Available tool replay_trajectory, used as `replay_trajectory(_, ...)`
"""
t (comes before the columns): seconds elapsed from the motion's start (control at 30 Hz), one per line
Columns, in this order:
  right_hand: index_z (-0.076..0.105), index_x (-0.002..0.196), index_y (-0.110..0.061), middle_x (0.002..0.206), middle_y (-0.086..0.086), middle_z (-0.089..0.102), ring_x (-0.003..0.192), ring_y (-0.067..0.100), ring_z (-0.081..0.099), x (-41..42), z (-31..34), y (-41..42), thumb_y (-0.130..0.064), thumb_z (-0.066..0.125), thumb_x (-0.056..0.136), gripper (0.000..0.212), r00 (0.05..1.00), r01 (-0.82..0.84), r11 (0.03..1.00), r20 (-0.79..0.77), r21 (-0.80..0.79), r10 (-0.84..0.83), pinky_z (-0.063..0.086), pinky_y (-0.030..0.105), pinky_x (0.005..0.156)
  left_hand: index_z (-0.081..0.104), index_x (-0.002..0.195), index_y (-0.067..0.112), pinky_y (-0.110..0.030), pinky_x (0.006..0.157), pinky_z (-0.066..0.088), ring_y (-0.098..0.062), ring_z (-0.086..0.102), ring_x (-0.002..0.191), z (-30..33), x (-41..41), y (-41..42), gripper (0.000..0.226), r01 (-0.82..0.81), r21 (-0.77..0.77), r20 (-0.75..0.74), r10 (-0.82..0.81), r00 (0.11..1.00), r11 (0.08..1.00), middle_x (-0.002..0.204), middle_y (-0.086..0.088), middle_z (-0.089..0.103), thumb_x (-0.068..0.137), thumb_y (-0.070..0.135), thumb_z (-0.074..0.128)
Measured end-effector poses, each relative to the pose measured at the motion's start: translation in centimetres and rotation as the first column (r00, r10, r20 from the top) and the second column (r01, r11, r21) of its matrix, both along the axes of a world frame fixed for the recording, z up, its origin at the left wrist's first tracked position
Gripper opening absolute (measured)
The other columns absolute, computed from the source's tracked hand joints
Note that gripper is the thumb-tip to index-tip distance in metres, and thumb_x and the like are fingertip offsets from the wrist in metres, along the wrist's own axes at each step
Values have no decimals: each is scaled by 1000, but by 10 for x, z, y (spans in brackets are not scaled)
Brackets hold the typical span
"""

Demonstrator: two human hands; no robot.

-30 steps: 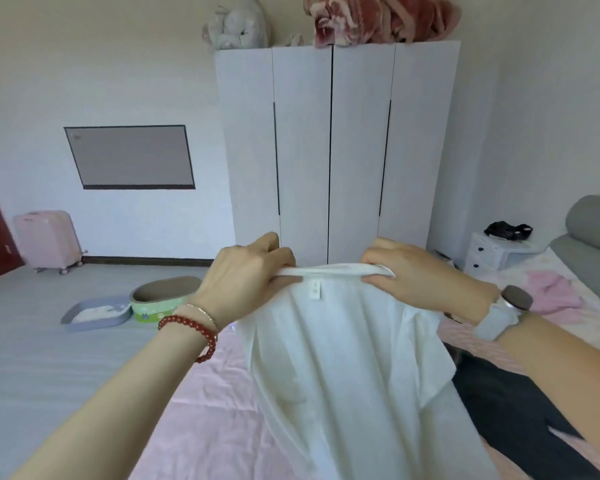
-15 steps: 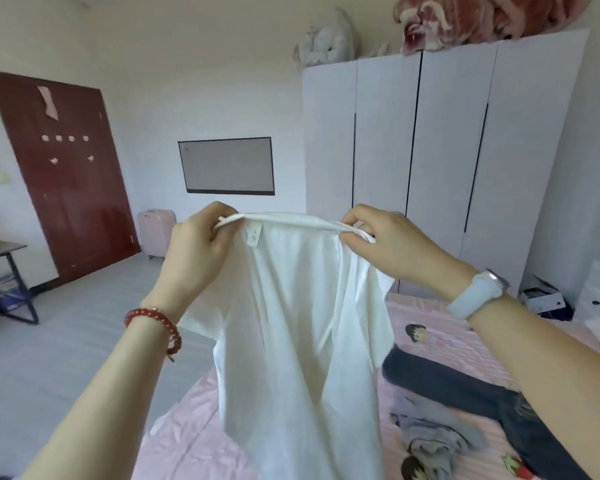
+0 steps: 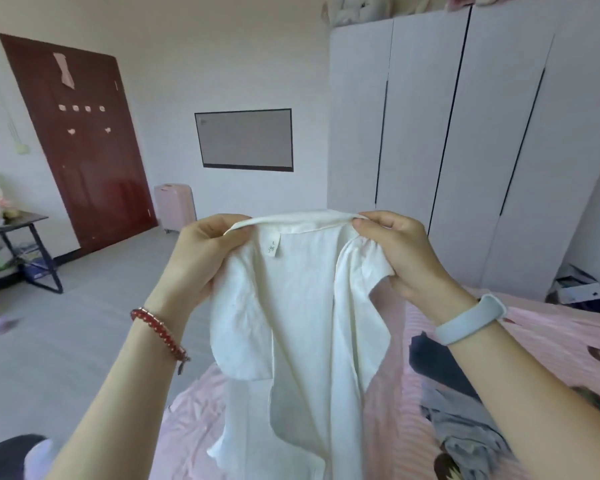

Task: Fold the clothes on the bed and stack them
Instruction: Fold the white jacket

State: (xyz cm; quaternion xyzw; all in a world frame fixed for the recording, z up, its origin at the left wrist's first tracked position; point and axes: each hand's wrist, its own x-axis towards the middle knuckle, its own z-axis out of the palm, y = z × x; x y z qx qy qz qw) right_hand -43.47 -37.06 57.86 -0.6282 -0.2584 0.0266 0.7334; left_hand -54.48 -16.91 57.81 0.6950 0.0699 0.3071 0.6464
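- We are seeing soft, even daylight filling the room, bright without harsh glare.
- Wide-angle distortion is bending the door (image 3: 80, 147) and wardrobe (image 3: 465, 150) lines near the edges.
- Corners are blurring slightly, and shadows are staying faint.

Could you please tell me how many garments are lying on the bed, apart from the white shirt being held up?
2: a dark garment beside the right forearm, and a grey garment crumpled just nearer. The shirt and arm may hide others.

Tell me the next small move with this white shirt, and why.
Probably lower the white shirt flat onto the pink bed. Left hand and right hand pinch its collar ends, and it hangs in the air, so no fold can start.
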Motion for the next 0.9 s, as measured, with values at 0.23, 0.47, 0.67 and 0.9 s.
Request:
replay_trajectory(0.23,67,86,-1,71,11,60,52,17,55,105,-101,126,-8,57,86,12,970,183,968,-130,-174,-207,38,23,42,66,81,10,-23,58,49,-15,58,64,-101,139,116,6,-138,-68,-193,122,974,988,69,-2,63,84,5,63)
replay_trajectory(0.47,27,144,-16,115,2,47,94,15,46,205,-269,218,-15,50,93,56,920,72,840,-289,-538,-264,40,13,78,34,140,8,-28,99,34,-25,39,129,-282,257,200,57,-4,-15,-560,-5,828,1000,142,-14,38,89,11,60)
replay_trajectory(0.67,43,134,-10,130,14,52,108,25,55,148,-446,181,-14,43,96,39,823,-99,633,-421,-768,-381,41,16,71,34,140,6,-35,105,32,-31,38,130,-490,196,198,57,14,28,-889,19,458,1000,142,-20,36,91,22,57)
replay_trajectory(0.9,63,108,-4,102,7,66,96,22,61,46,-543,193,-8,46,94,22,920,-164,563,-332,-810,-209,44,19,80,37,135,10,-43,104,28,-32,33,127,-603,120,180,66,-183,200,-971,220,95,962,135,-15,39,85,50,54)
